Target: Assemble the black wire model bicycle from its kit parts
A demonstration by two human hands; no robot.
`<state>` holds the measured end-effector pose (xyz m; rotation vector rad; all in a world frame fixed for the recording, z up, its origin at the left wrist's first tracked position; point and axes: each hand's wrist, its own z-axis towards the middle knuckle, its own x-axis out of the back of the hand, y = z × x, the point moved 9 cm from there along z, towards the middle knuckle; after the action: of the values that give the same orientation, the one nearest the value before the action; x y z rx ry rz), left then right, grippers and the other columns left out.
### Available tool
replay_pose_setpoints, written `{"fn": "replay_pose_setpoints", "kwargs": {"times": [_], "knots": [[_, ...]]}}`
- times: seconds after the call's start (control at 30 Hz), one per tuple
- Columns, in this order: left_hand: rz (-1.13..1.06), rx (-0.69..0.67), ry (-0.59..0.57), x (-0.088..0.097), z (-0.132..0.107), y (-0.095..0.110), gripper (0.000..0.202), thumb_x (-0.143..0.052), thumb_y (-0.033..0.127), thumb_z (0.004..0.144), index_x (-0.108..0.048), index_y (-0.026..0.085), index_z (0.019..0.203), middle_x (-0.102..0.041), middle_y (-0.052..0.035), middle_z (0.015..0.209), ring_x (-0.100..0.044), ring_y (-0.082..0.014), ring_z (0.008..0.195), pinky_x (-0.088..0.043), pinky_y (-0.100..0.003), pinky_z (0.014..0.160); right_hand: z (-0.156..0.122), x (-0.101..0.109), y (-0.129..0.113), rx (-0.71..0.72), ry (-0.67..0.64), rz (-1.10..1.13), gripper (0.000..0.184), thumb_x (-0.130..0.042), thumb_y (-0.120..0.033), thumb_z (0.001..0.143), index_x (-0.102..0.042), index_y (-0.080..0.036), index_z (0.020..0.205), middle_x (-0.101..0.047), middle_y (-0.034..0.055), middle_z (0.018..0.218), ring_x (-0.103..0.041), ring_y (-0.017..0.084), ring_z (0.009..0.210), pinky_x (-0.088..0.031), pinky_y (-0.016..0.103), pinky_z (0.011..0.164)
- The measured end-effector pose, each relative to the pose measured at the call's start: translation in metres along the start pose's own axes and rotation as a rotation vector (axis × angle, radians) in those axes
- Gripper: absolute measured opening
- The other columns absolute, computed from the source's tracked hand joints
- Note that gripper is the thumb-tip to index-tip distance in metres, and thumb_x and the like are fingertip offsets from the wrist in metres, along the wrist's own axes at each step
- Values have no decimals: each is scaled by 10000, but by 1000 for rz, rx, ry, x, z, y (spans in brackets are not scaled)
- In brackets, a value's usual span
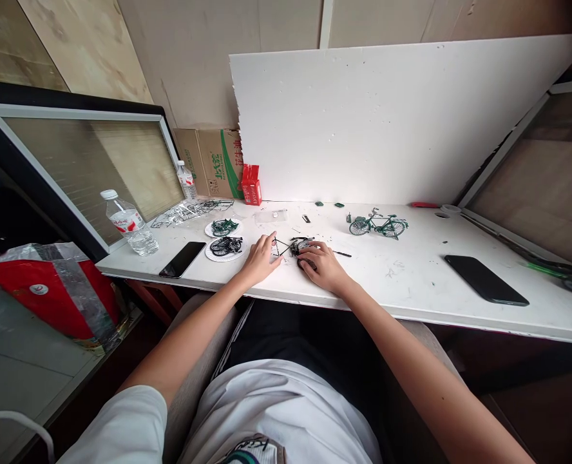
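While both hands are held above the near part of the white table (406, 287), a black bike model (298, 245) is placed between them, directly in front of the torso. Its thin, forked left end is bracketed by the thumb and forefinger of the left hand (259, 261); the two fingertips are parted, and whether the end is pinched cannot be told. The fingers of the right hand (323, 267) are bent over the model's right side; because the contact is partly covered, their grip cannot be told. A dark rod (343, 254) is seen just beyond the right hand. Farther right, a green bike (377, 224) is stood upright. To the left, black parts (226, 245) are carried on the near plate (223, 259), and green parts (225, 227) on the far plate (208, 229). A phone (183, 259) is laid beside the near plate, with a bottle (132, 222) stood farther left. Along the back, a red box (252, 185) is set before a carton (211, 162), and a white board (387, 122) is propped up.
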<state>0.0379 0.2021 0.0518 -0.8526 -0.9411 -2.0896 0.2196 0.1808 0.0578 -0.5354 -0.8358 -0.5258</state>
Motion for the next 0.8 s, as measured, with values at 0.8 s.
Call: {"fn": "replay_pose_setpoints", "kwargs": {"times": [0.8], "knots": [[-36,87,-19,-1,-1,-4,836,-638,272,931,-235,153,1654,-668,-235,1380,-595,-389,1378,-396,-613,1163,0,9,11,-99,104,182,419,-467,-117,994,-639,-215,1363,-746,106,1141,-600,319,1174,-514,461,1030]]}}
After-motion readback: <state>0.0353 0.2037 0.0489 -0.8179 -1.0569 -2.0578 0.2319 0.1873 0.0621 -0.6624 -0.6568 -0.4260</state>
